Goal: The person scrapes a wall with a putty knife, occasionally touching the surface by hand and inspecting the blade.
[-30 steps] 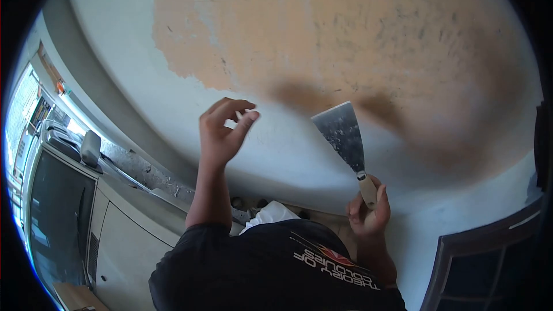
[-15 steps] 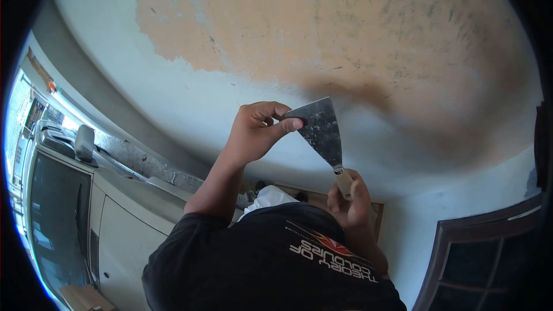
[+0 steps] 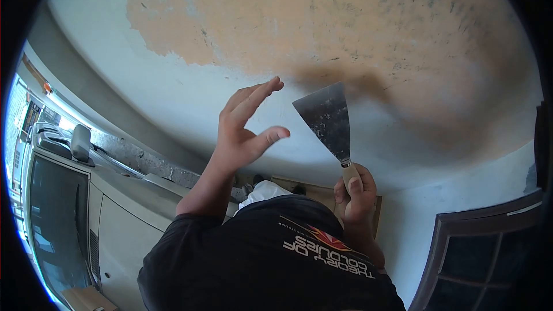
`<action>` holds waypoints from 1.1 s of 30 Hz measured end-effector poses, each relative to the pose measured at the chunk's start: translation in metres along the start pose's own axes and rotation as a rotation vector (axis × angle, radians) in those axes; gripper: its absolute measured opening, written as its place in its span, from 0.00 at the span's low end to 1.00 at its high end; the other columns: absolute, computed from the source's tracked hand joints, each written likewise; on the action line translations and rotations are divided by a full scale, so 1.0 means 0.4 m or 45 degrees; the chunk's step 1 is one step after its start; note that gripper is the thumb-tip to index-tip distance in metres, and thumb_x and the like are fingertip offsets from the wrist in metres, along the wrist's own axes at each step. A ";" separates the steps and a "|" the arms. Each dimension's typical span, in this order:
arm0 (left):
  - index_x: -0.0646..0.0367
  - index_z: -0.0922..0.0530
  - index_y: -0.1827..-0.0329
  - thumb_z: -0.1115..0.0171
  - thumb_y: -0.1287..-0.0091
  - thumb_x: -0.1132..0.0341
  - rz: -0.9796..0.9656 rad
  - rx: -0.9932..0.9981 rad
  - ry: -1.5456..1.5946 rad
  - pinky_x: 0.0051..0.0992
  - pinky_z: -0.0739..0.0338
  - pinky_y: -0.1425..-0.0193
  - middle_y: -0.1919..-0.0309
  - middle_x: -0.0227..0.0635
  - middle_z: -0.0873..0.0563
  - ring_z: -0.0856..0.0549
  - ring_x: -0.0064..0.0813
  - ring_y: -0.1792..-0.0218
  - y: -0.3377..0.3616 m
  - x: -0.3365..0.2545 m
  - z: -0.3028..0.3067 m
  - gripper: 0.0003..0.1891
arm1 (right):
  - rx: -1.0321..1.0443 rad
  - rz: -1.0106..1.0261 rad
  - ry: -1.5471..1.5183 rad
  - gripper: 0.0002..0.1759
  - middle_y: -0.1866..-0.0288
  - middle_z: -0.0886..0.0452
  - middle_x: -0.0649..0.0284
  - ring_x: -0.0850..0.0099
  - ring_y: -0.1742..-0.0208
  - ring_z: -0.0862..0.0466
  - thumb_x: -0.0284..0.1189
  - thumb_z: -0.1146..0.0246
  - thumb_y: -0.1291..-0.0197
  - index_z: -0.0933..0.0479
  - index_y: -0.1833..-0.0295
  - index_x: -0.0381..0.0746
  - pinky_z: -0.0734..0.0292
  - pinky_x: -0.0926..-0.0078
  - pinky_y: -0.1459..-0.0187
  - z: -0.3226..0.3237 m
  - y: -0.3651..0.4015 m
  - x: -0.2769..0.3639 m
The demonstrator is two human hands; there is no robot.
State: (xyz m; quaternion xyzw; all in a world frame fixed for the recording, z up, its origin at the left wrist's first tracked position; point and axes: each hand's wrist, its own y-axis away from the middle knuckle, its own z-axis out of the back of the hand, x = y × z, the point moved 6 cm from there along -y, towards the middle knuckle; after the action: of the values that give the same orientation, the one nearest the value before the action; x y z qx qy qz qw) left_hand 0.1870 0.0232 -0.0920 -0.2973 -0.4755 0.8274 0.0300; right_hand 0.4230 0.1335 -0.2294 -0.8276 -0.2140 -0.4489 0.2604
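Observation:
My right hand (image 3: 355,194) grips the pale handle of a putty knife (image 3: 326,118), whose wide, stained metal blade points up toward the plastered surface. My left hand (image 3: 245,125) is raised just left of the blade with its fingers spread, holding nothing and not touching the blade. Behind both hands is a white-painted surface (image 3: 173,95) with a large scraped, orange-tan patch (image 3: 322,17). The blade tip sits near the lower edge of that patch, where a dark shadow falls.
My black printed T-shirt (image 3: 271,265) fills the lower middle. A pale vehicle with a side mirror (image 3: 80,141) is at the left. A dark-framed glazed door or window (image 3: 484,259) stands at the lower right. A grey beam (image 3: 86,92) runs along the left.
My left hand has let go of the blade's corner, which it pinched half a second ago, and opened with fingers spread. The putty knife has shifted slightly right and up.

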 end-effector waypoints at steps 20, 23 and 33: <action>0.56 0.23 0.32 0.19 0.45 0.54 -0.006 -0.075 -0.149 0.35 0.27 0.46 0.55 0.29 0.09 0.13 0.32 0.52 0.019 -0.021 -0.047 0.37 | -0.082 -0.011 0.398 0.21 0.63 0.16 0.61 0.83 0.71 0.24 0.34 0.36 0.27 0.24 0.38 0.28 0.28 0.85 0.70 -0.022 0.025 0.030; 0.57 0.21 0.36 0.18 0.46 0.58 -0.021 -0.106 -0.303 0.35 0.27 0.44 0.55 0.32 0.08 0.13 0.33 0.54 0.029 -0.013 -0.043 0.34 | -0.043 -0.011 0.532 0.21 0.64 0.17 0.61 0.82 0.71 0.24 0.34 0.36 0.27 0.24 0.38 0.28 0.28 0.85 0.70 -0.036 0.020 0.035; 0.58 0.12 0.51 0.25 0.35 0.66 0.273 -0.074 -0.038 0.31 0.22 0.49 0.62 0.36 0.07 0.10 0.32 0.61 0.039 0.055 0.025 0.12 | 0.035 0.020 0.373 0.22 0.56 0.17 0.58 0.79 0.67 0.18 0.34 0.35 0.28 0.24 0.39 0.26 0.26 0.84 0.71 -0.047 -0.008 0.002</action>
State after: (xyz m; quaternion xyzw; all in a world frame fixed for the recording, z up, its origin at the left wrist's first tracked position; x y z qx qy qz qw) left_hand 0.1674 0.0143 -0.1109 -0.3348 -0.4652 0.8160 -0.0744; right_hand 0.4096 0.1243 -0.2191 -0.7513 -0.1733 -0.5598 0.3035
